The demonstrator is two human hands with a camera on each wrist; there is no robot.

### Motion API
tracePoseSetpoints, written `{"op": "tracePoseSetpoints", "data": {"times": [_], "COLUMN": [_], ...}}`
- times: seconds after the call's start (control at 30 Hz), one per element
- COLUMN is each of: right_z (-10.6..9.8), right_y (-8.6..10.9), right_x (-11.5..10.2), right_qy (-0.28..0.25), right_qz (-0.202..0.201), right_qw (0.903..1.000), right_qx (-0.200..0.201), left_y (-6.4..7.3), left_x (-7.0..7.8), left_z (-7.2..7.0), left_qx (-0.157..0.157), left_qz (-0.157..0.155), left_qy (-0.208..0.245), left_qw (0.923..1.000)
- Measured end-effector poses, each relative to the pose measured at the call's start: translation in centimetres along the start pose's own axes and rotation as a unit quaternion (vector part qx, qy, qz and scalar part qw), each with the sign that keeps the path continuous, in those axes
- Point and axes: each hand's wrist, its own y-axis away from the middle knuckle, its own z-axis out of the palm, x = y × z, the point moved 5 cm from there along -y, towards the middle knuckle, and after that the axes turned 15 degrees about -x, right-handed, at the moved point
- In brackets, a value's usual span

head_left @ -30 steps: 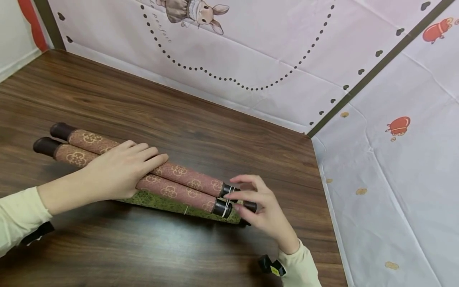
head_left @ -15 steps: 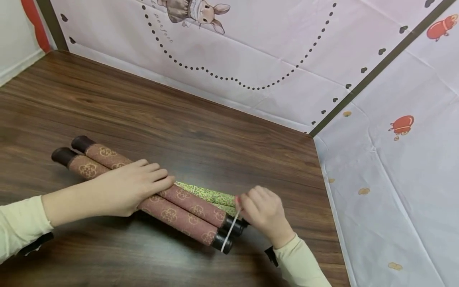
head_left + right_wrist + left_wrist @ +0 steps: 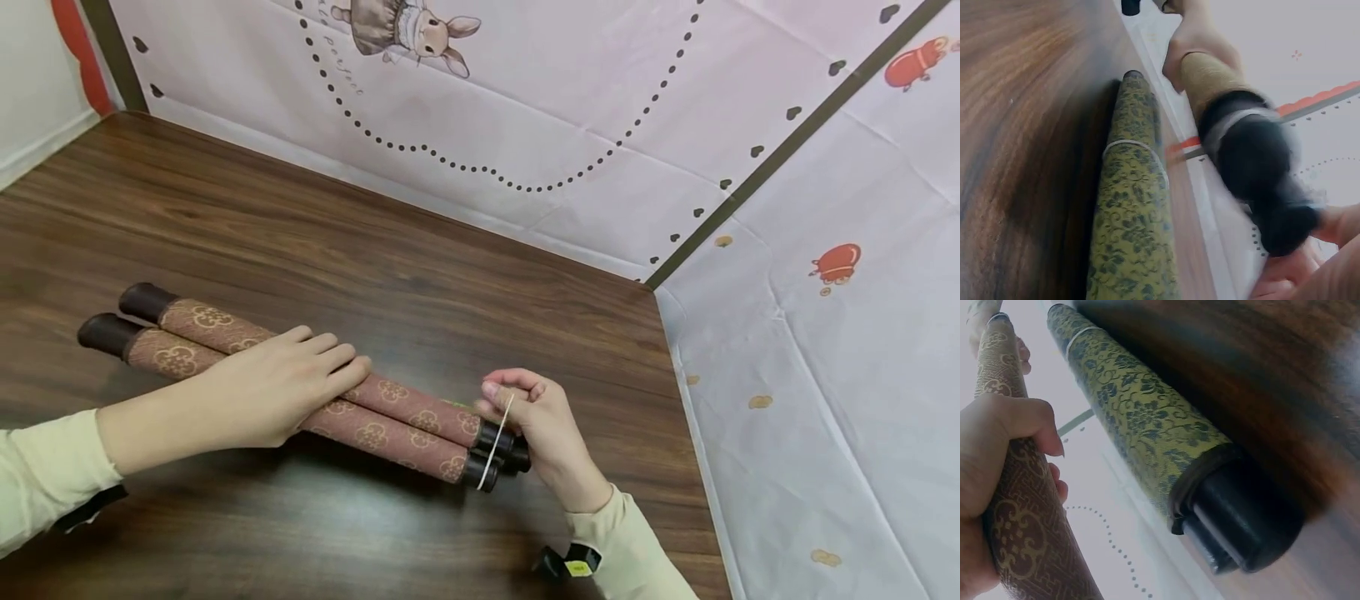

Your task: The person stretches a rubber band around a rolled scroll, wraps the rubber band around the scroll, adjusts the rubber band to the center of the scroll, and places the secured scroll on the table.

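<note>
My left hand (image 3: 277,387) grips a pair of side-by-side scroll rollers (image 3: 371,435) around the middle. They are covered in reddish-brown cloth with gold flowers and have black end knobs (image 3: 480,471). A thin white elastic band (image 3: 497,442) runs taut from the right-hand knobs to my right hand (image 3: 555,437), where it is hooked over the thumb. Below the brown scroll lies a green brocade scroll (image 3: 1141,412), mostly hidden in the head view. In the right wrist view, a white band (image 3: 1138,147) circles this green scroll.
The dark wood table (image 3: 360,267) extends behind and in front of the scrolls. A pink printed cloth wall (image 3: 495,108) borders its back, and a white printed cloth (image 3: 817,392) stands along the right side.
My right hand first reached to the black knobs, then pulled the band away from them, and has since turned with its thumb up. The brown scroll lifted and shifted over the green one.
</note>
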Motion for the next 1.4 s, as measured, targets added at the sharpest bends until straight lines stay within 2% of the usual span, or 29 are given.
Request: {"op": "tracePoseSetpoints", "data": {"times": [0.07,0.13,0.2,0.23,0.33,0.4,0.5,0.57,0.6,0.63,0.67,0.7,0.73,0.8,0.87,0.9,0.93,0.97,1.03,1.07,1.13,1.2,1.3,1.4], "right_z": [0.4,1.2,2.2,2.7,4.3,4.9,5.2,5.4,5.4,5.3,5.2,5.0,4.7,3.9,2.9,2.4,2.0,1.5,0.8,0.7,0.9,1.8,3.4,4.2], "right_y": [-0.1,-0.2,-0.3,-0.3,-0.4,-0.2,0.1,0.1,0.1,0.0,-0.2,-0.4,-0.6,-0.8,-0.7,-0.6,-0.4,-0.1,0.9,1.5,2.7,3.4,3.4,3.1], "right_x": [0.0,-0.2,-0.7,-0.9,-1.6,-2.1,-2.9,-3.1,-3.0,-2.8,-2.6,-2.4,-2.3,-2.2,-2.4,-2.7,-3.0,-3.4,-4.2,-4.5,-4.6,-4.3,-3.7,-3.4], "right_qy": [0.005,0.042,0.102,0.137,0.244,0.315,0.431,0.479,0.492,0.493,0.484,0.470,0.457,0.435,0.424,0.422,0.426,0.434,0.445,0.450,0.469,0.502,0.579,0.633], "right_qz": [-0.004,-0.012,-0.022,-0.027,-0.048,-0.066,-0.072,-0.073,-0.070,-0.065,-0.058,-0.052,-0.051,-0.052,-0.069,-0.084,-0.107,-0.133,-0.195,-0.220,-0.254,-0.258,-0.224,-0.201], "right_qw": [0.9997,0.9974,0.9891,0.9814,0.9459,0.9168,0.8621,0.8249,0.8103,0.8027,0.8031,0.8099,0.8200,0.8476,0.8733,0.8831,0.8873,0.8864,0.8740,0.8640,0.8382,0.8132,0.7670,0.7227], "right_qx": [-0.022,-0.058,-0.104,-0.132,-0.208,-0.236,-0.257,-0.291,-0.311,-0.330,-0.342,-0.347,-0.341,-0.300,-0.229,-0.187,-0.141,-0.090,0.010,0.053,0.114,0.140,0.160,0.191], "left_y": [0.0,-0.1,-0.3,-0.4,-0.7,-0.8,-0.7,-0.7,-0.7,-0.8,-0.8,-0.8,-0.8,-0.8,-0.7,-0.6,-0.5,-0.4,-0.3,-0.2,-0.2,-0.2,-0.2,-0.3], "left_x": [0.1,0.3,0.6,0.7,1.1,1.1,1.0,1.2,1.3,1.4,1.5,1.6,1.6,1.3,0.9,0.7,0.5,0.3,0.0,-0.1,-0.4,-0.6,-0.7,-0.6], "left_z": [0.2,0.4,0.5,0.6,0.8,0.9,0.9,0.7,0.6,0.5,0.4,0.3,0.3,0.2,0.2,0.2,0.2,0.2,0.3,0.3,0.4,0.5,0.4,0.4], "left_qx": [-0.005,-0.005,-0.006,-0.007,-0.012,-0.015,-0.010,-0.004,0.000,0.002,0.004,0.004,0.002,-0.007,-0.019,-0.023,-0.027,-0.029,-0.033,-0.032,-0.026,-0.016,0.004,0.010], "left_qz": [0.000,0.005,0.013,0.018,0.018,0.009,-0.004,0.006,0.014,0.021,0.028,0.030,0.029,0.013,-0.013,-0.026,-0.038,-0.049,-0.067,-0.075,-0.088,-0.098,-0.103,-0.110], "left_qy": [0.000,-0.002,-0.007,-0.011,-0.020,-0.018,-0.007,-0.003,-0.003,-0.004,-0.004,-0.004,-0.002,0.005,0.016,0.020,0.024,0.026,0.031,0.031,0.029,0.023,0.002,-0.012], "left_qw": [1.0000,1.0000,0.9999,0.9998,0.9996,0.9997,0.9999,1.0000,0.9999,0.9998,0.9996,0.9995,0.9996,0.9999,0.9996,0.9992,0.9986,0.9981,0.9967,0.9961,0.9953,0.9948,0.9947,0.9938]}}
